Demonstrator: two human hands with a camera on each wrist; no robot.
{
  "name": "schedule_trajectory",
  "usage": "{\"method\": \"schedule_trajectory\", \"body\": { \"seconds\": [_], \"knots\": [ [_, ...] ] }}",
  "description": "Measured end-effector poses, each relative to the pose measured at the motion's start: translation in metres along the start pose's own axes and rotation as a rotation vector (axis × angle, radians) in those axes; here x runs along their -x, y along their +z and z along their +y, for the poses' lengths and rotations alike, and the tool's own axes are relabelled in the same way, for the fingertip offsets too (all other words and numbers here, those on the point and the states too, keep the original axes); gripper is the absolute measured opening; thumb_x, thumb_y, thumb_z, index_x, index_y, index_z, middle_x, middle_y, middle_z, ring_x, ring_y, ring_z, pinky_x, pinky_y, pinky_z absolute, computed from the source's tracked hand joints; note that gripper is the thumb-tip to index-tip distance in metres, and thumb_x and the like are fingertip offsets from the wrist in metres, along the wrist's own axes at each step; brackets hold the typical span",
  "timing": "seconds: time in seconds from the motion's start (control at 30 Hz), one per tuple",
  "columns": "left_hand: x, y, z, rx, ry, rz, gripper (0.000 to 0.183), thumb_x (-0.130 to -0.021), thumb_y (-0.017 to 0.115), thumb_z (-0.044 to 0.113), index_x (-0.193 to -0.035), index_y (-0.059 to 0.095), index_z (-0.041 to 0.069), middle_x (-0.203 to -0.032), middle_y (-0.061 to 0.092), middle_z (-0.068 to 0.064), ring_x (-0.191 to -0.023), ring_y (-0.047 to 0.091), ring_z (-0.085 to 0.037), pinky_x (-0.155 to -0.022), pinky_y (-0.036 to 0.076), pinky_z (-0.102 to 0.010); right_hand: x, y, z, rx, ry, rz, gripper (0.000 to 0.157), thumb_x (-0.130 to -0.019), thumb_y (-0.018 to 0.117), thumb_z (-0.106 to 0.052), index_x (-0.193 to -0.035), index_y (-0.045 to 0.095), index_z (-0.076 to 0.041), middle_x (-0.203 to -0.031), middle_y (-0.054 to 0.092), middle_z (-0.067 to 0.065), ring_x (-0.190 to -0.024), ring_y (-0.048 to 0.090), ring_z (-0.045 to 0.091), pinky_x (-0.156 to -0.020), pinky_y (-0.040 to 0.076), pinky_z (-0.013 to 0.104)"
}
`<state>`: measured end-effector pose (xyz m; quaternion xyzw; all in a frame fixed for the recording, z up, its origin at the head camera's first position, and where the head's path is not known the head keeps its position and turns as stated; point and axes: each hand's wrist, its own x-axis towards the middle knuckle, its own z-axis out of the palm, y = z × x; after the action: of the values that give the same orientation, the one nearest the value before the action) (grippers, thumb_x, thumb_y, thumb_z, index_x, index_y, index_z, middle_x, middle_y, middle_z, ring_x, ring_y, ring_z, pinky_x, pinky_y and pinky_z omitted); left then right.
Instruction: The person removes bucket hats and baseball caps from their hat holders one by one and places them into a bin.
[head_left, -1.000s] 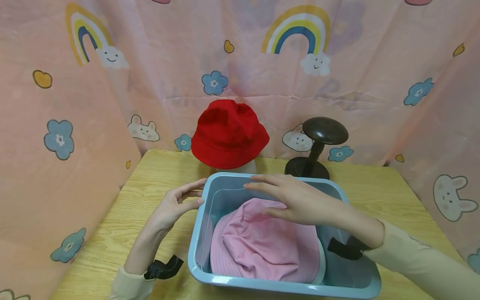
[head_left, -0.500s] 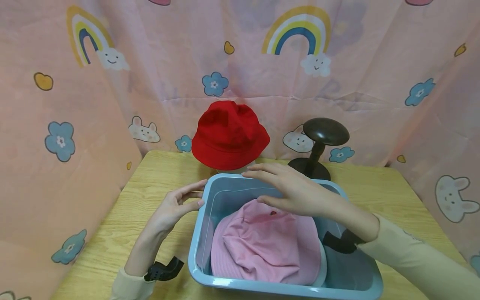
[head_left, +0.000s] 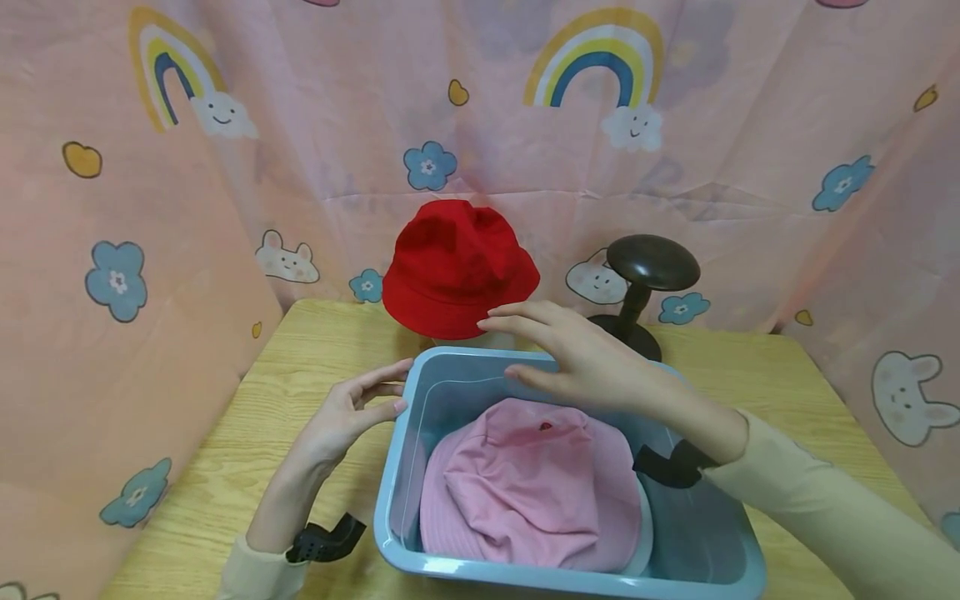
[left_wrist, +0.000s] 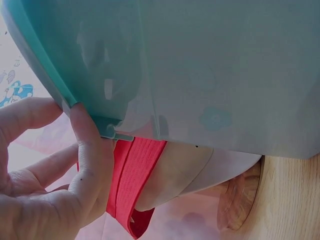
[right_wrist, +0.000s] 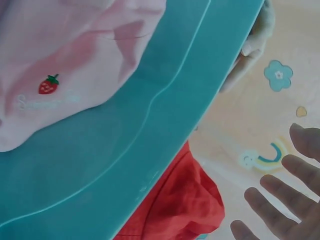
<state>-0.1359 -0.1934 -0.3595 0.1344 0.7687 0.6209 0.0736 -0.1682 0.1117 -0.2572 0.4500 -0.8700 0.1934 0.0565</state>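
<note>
A light blue plastic tub (head_left: 570, 579) stands before me with a pink bucket hat (head_left: 540, 492) lying in it, crown up. A strawberry (right_wrist: 48, 85) is embroidered on the crown. The fingertips of my left hand (head_left: 348, 412) rest at the outer side of the tub's left rim; in the left wrist view, thumb and finger meet the rim. My right hand (head_left: 577, 354) hovers over the tub's far rim, fingers extended and spread, holding nothing. In the right wrist view the pink hat lies apart from the right hand's fingers (right_wrist: 270, 207).
Behind the tub, a red bucket hat (head_left: 461, 271) sits on a white head form (left_wrist: 172, 172) with a wooden base (left_wrist: 242, 200). To its right is a dark hat stand (head_left: 651, 262) with a domed top. A patterned pink cloth (head_left: 487, 50) hangs around the wooden table (head_left: 322, 333).
My right hand has lifted up and away from the pink hat toward the far rim, uncovering its strawberry patch. The left hand, tub and hats have stayed put.
</note>
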Motion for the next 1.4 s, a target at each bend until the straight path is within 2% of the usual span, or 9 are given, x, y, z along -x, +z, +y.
{"method": "schedule_trajectory", "body": {
  "seconds": [0.2,0.5,0.7,0.77,0.93,1.13,1.4],
  "knots": [
    [0.001,-0.001,0.002,0.002,0.007,0.001,0.053,-0.091,0.064,0.014,-0.141,0.049,0.009,-0.136,0.053,-0.016,-0.117,0.054,-0.028,-0.092,0.049,-0.032,-0.012,-0.008,0.000,-0.016,-0.025,0.041,0.053,-0.089,0.067,-0.024,-0.139,0.050,-0.019,-0.143,0.050,0.004,-0.130,0.046,0.023,-0.101,0.046,0.046],
    [0.000,0.001,0.001,0.003,-0.012,0.006,0.053,-0.090,0.065,0.016,-0.140,0.049,0.010,-0.136,0.054,-0.015,-0.116,0.054,-0.024,-0.092,0.048,-0.034,-0.031,-0.019,0.001,-0.067,-0.006,0.096,0.053,-0.089,0.069,-0.022,-0.138,0.051,-0.017,-0.140,0.050,0.003,-0.128,0.046,0.021,-0.094,0.052,0.040],
    [0.001,0.001,0.001,0.011,-0.020,0.003,0.054,-0.090,0.065,0.016,-0.141,0.049,0.012,-0.136,0.053,-0.012,-0.117,0.054,-0.024,-0.093,0.048,-0.036,-0.040,-0.018,0.005,-0.103,0.002,0.126,0.050,-0.088,0.069,-0.018,-0.135,0.053,-0.013,-0.137,0.052,0.006,-0.121,0.049,0.021,-0.079,0.057,0.032],
    [0.001,0.001,0.001,0.015,-0.018,0.004,0.054,-0.090,0.065,0.016,-0.141,0.049,0.012,-0.136,0.053,-0.012,-0.117,0.053,-0.025,-0.094,0.047,-0.037,-0.044,-0.019,0.006,-0.111,0.006,0.128,0.050,-0.088,0.069,-0.018,-0.135,0.054,-0.013,-0.137,0.052,0.006,-0.121,0.049,0.021,-0.080,0.056,0.032],
    [0.002,0.001,0.000,0.015,-0.016,0.003,0.054,-0.090,0.065,0.016,-0.141,0.048,0.012,-0.136,0.053,-0.012,-0.118,0.053,-0.027,-0.094,0.047,-0.038,-0.057,-0.021,0.010,-0.105,0.013,0.153,0.049,-0.087,0.069,-0.019,-0.134,0.054,-0.014,-0.137,0.053,0.006,-0.126,0.048,0.023,-0.093,0.053,0.041],
    [0.001,0.000,0.000,0.016,-0.009,-0.003,0.054,-0.090,0.065,0.015,-0.142,0.048,0.011,-0.136,0.053,-0.012,-0.118,0.052,-0.026,-0.093,0.048,-0.036,-0.074,-0.023,0.016,-0.115,0.014,0.175,0.046,-0.088,0.068,-0.019,-0.132,0.056,-0.012,-0.135,0.055,0.006,-0.125,0.048,0.023,-0.093,0.052,0.043],
    [0.001,-0.001,0.002,0.012,-0.009,-0.004,0.054,-0.090,0.065,0.016,-0.142,0.048,0.011,-0.137,0.053,-0.012,-0.119,0.052,-0.027,-0.094,0.046,-0.038,-0.095,-0.025,0.021,-0.136,0.069,0.170,0.046,-0.088,0.068,-0.019,-0.132,0.056,-0.012,-0.135,0.055,0.006,-0.125,0.048,0.022,-0.093,0.053,0.045]
  ]
}}
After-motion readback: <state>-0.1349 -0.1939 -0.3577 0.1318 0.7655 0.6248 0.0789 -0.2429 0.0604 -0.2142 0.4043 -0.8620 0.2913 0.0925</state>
